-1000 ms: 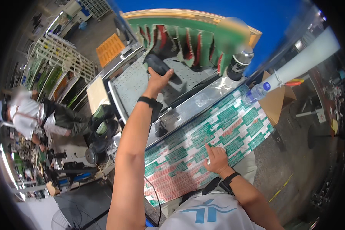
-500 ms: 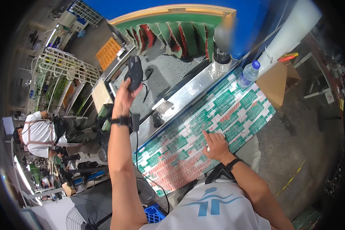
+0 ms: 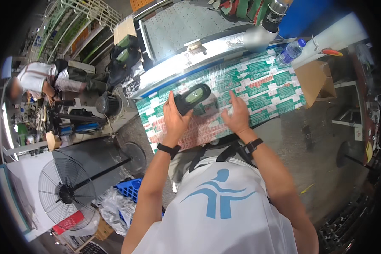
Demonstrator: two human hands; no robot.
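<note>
The left hand point(image 3: 173, 117) is wrapped around a black handheld scanner point(image 3: 192, 97), fingers closed on its grip, the scanner's head tilted up and away from the wrist over the printed sheet point(image 3: 258, 91). That sheet, green and white panels with a red and white stretch nearest the person, lies flat across the workbench and glints as if under clear film. The right hand point(image 3: 237, 116) is down on the sheet just beside the scanner, palm flat, fingers spread open, holding nothing. Both wrists carry dark bands. Beyond the sheet, on its far side, runs a shiny metal rail point(image 3: 190, 61), and behind that a grey textured bed point(image 3: 178, 27). At the sheet's far right corner lies a clear water bottle with a blue cap point(image 3: 290, 51), and near it stands a metal flask point(image 3: 262, 29). Off the sheet's right end sits an open cardboard box point(image 3: 317, 80). Well off to the sheet's left, another person point(image 3: 51, 80) in a white top bends over machinery, and a floor fan point(image 3: 65, 194) stands down on that same side, near a blue crate point(image 3: 131, 190).
</note>
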